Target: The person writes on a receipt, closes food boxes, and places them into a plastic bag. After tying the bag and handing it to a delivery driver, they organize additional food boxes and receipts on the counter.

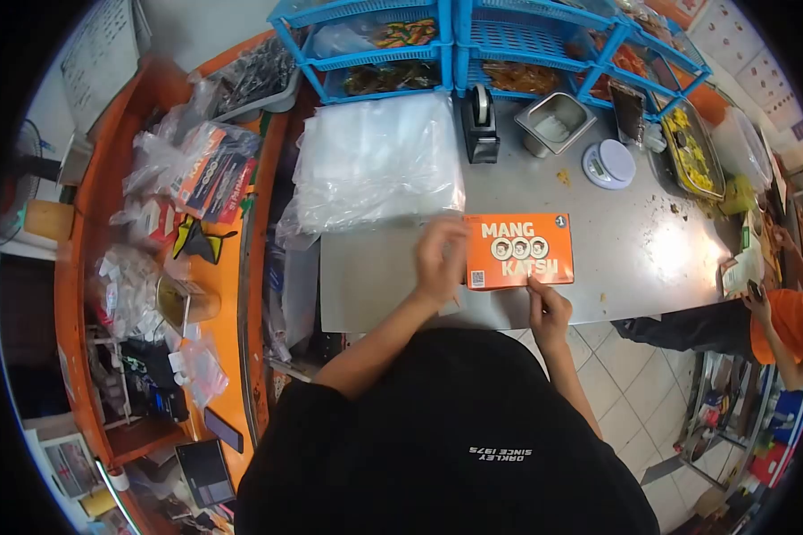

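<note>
An orange food box (519, 251) with white "MANG KATSU" lettering and three round face logos lies over the metal table near its front edge. At its front right corner, my right hand (550, 310) pinches the edge, thumb on top of the lid and the other fingers curled. My left hand (441, 265) is beside the box's left edge, its fingers smeared by motion, so their grip does not show. Behind my left hand is a stack of clear plastic bags (379, 160).
Along the back stand a tape dispenser (481, 129), a steel container (555, 123), a round white scale (609, 164) and a tray of yellow food (690, 156). Blue racks (455, 53) rise behind. An orange counter (232, 303) is at left. Another person in orange (781, 334) stands at right.
</note>
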`<state>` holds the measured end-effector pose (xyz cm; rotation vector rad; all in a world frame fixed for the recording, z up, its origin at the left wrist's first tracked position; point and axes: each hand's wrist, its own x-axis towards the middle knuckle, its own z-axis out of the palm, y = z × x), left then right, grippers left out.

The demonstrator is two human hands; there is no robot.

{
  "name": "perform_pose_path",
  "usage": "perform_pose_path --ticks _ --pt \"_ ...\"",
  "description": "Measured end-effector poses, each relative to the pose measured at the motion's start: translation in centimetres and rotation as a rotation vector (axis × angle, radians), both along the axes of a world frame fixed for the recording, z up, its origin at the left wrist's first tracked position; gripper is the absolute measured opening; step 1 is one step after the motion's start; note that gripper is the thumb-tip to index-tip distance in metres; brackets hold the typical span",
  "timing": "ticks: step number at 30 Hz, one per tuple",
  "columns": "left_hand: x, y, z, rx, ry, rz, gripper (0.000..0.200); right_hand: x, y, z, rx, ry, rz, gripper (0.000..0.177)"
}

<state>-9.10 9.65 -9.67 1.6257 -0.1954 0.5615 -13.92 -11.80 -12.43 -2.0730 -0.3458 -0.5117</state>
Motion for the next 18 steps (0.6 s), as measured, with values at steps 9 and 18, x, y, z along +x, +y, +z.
perform_pose_path --ticks 9,18 --pt "-3.0 8.0 -4.1 0.592 0.335 0.020 0.020 -0.3 0.7 2.6 0.116 0.037 0.101 0.019" --pt "-2.8 7.0 -7.7 0.614 0.172 0.132 0.037 0.2 4.0 5.1 0.210 -0.011 0.008 0.024"
